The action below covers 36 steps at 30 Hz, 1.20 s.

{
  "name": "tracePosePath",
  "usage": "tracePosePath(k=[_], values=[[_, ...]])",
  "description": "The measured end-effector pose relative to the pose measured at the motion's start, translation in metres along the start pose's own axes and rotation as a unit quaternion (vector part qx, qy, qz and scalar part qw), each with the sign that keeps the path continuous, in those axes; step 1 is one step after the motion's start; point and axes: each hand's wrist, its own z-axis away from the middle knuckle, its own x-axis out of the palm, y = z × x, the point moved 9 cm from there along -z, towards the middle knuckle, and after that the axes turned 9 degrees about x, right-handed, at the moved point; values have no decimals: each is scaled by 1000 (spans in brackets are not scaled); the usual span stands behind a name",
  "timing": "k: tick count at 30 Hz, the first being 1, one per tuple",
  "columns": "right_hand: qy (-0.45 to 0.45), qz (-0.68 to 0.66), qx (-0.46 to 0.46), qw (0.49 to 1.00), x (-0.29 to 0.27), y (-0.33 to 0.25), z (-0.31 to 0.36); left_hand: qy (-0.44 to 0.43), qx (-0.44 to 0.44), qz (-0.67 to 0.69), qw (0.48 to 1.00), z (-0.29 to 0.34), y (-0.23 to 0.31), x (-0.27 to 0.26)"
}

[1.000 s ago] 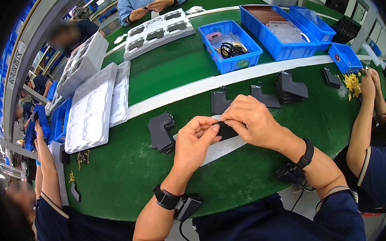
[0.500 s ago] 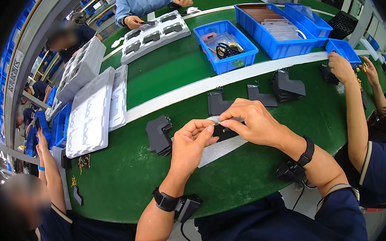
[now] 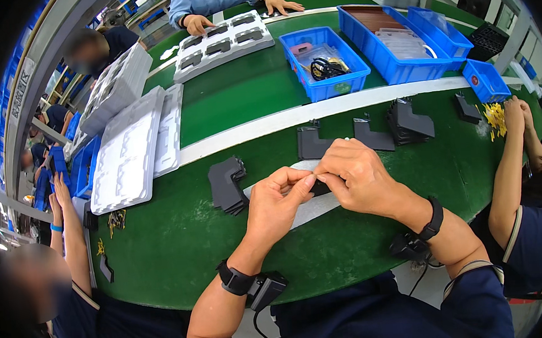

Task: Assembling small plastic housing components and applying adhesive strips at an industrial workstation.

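My left hand (image 3: 278, 201) and my right hand (image 3: 358, 174) meet over the near middle of the green table, thumbs and forefingers pinched together. Whatever lies between the fingertips is too small or covered to name. Partly hidden beneath them is a black flat piece (image 3: 320, 189) on a pale strip (image 3: 313, 212). Left of my left hand lies a stack of dark angled parts (image 3: 224, 188). Beyond my hands are two dark L-shaped parts, one on the left (image 3: 314, 143) and one on the right (image 3: 374, 139), then a taller stack of them (image 3: 411, 123).
Blue bins, one with cables (image 3: 329, 89) and a long one (image 3: 396, 69), stand beyond a white strip (image 3: 249, 128). White trays (image 3: 125, 157) lean at left. A co-worker's hands touch a tray (image 3: 224, 45) at the far side; others work by yellow pieces (image 3: 495, 119) at right.
My fingertips have closed over the small pale piece seen between them earlier. The right co-worker's hands have come down beside yellow pieces. The far co-worker's hand now rests flat on the table.
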Motion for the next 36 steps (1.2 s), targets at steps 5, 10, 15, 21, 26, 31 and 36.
tracePosePath(k=[5,10,15,21,26,31,36], values=[[13,-50,31,998,0,12,0,19,16,-9,1000,-2,-1,-2],[-65,-247,232,938,16,49,3,21,11,25,999,-1,-4,-5],[20,-48,94,994,8,27,4,69,17,46,996,-1,-6,-12],[84,31,-16,996,10,5,9,86,18,4,996,0,-3,-14],[70,14,-35,997,10,1,9,89,28,-11,996,1,2,-14],[67,15,-23,997,8,1,7,85,33,-62,994,-3,1,-17],[22,-76,100,992,11,22,3,70,31,-15,997,-3,-5,-13]])
